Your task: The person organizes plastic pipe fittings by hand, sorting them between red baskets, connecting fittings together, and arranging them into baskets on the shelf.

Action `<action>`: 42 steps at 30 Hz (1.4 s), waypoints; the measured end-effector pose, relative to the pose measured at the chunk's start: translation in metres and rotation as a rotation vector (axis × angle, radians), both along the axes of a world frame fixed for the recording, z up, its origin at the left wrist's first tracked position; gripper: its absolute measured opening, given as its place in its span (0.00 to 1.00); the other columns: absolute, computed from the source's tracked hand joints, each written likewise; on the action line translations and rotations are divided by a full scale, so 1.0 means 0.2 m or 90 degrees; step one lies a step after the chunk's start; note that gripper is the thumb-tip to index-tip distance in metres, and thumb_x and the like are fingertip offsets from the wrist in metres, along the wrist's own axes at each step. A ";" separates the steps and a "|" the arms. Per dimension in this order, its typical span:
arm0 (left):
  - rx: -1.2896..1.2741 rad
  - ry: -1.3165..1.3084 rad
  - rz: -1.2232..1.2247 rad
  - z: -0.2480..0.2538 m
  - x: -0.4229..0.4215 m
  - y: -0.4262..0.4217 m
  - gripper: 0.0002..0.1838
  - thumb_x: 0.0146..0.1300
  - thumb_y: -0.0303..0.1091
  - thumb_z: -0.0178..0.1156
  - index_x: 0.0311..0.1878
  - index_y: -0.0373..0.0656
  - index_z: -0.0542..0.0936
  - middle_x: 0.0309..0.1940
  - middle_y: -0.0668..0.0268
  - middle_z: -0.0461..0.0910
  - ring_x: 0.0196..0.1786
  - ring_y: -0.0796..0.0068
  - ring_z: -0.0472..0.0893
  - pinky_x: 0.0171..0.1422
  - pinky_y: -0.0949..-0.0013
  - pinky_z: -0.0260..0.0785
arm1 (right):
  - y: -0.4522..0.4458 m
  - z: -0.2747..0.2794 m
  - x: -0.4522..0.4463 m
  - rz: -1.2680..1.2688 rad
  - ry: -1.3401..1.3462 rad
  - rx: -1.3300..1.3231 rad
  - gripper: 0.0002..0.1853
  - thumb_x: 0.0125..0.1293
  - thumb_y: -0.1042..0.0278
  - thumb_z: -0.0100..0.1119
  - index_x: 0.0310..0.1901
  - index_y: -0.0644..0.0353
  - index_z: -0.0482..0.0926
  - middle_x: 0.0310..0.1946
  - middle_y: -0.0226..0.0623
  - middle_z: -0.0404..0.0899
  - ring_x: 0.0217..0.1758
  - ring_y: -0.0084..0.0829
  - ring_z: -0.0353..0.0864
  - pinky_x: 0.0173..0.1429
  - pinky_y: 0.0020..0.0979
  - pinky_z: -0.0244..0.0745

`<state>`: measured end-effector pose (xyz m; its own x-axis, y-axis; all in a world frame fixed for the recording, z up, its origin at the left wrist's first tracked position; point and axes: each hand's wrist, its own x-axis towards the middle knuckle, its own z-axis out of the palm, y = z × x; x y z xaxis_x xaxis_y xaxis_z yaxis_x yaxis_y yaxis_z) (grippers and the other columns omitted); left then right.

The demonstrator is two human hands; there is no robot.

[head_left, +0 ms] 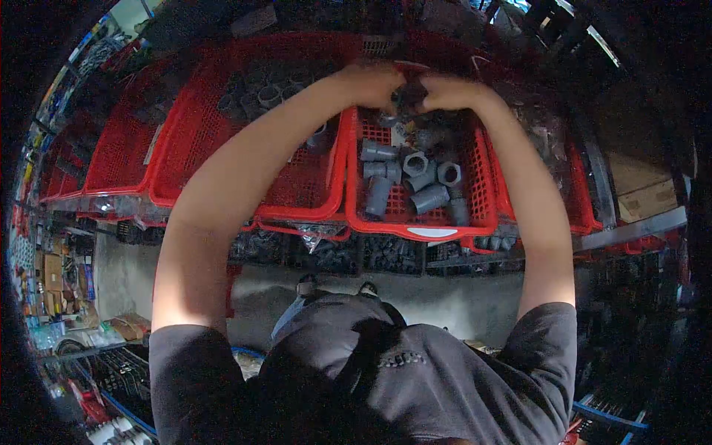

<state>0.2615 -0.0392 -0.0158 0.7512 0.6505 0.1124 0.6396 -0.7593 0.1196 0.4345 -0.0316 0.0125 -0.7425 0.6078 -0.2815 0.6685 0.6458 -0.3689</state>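
Note:
Both arms reach forward over a red plastic basket (pixel 486 174) that holds several grey pipe fittings (pixel 430 198). At its far end, my left hand (pixel 374 85) is closed with the fingers curled inward. Facing it, my right hand (pixel 449 93) is closed too, thumb and fingers bent toward the left one. A small dark shape lies between the two hands, too dim to name. Some fittings show hexagonal collars, like the grey hex fitting (pixel 449 173) near the basket's right side. Other fittings are plain short sleeves lying on their sides.
To the left stands a larger red basket (pixel 245 211) with grey fittings (pixel 269 95) toward its back. More red baskets continue on both sides. Dark bins of small parts (pixel 389 254) sit below. A metal rail (pixel 630 228) juts out at right, beside a cardboard box (pixel 649 200).

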 end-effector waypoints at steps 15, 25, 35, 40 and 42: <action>0.028 0.186 0.061 0.01 0.05 -0.08 0.18 0.38 0.34 0.61 0.38 0.43 0.75 0.35 0.59 0.75 0.41 0.58 0.75 0.41 0.59 0.68 | 0.01 -0.11 0.01 -0.045 -0.391 0.030 0.24 0.27 0.65 0.68 0.33 0.60 0.76 0.29 0.40 0.77 0.31 0.36 0.76 0.35 0.33 0.70; 0.053 0.155 0.077 -0.10 0.03 0.01 0.17 0.38 0.30 0.59 0.37 0.44 0.75 0.36 0.59 0.75 0.41 0.60 0.75 0.41 0.60 0.68 | 0.00 -0.10 -0.02 0.000 -0.348 0.017 0.20 0.30 0.65 0.65 0.30 0.64 0.75 0.27 0.43 0.76 0.31 0.37 0.75 0.33 0.35 0.67; 0.118 0.155 0.061 -0.06 0.04 -0.02 0.13 0.43 0.31 0.57 0.36 0.41 0.76 0.35 0.58 0.75 0.39 0.61 0.75 0.40 0.60 0.69 | -0.03 -0.12 -0.07 -0.022 -0.112 0.231 0.26 0.34 0.62 0.65 0.37 0.67 0.71 0.34 0.49 0.73 0.39 0.43 0.72 0.39 0.37 0.65; 0.045 0.171 0.077 -0.02 0.05 -0.05 0.13 0.43 0.31 0.57 0.35 0.40 0.76 0.35 0.58 0.75 0.39 0.60 0.75 0.40 0.61 0.69 | 0.00 -0.14 -0.05 -0.038 -0.091 0.166 0.27 0.35 0.63 0.65 0.39 0.66 0.70 0.36 0.48 0.72 0.41 0.44 0.71 0.42 0.38 0.64; 0.038 0.159 0.081 -0.01 0.04 -0.06 0.13 0.43 0.31 0.57 0.35 0.40 0.76 0.35 0.58 0.75 0.40 0.60 0.75 0.40 0.61 0.69 | 0.01 -0.15 -0.05 -0.011 -0.076 0.190 0.26 0.35 0.65 0.65 0.39 0.66 0.70 0.35 0.49 0.73 0.40 0.43 0.71 0.41 0.38 0.65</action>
<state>0.2690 -0.0506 -0.0177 0.6736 0.7387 -0.0259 0.7338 -0.6725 -0.0962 0.4245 -0.0299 -0.0173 -0.7037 0.6890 -0.1734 0.7076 0.7017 -0.0834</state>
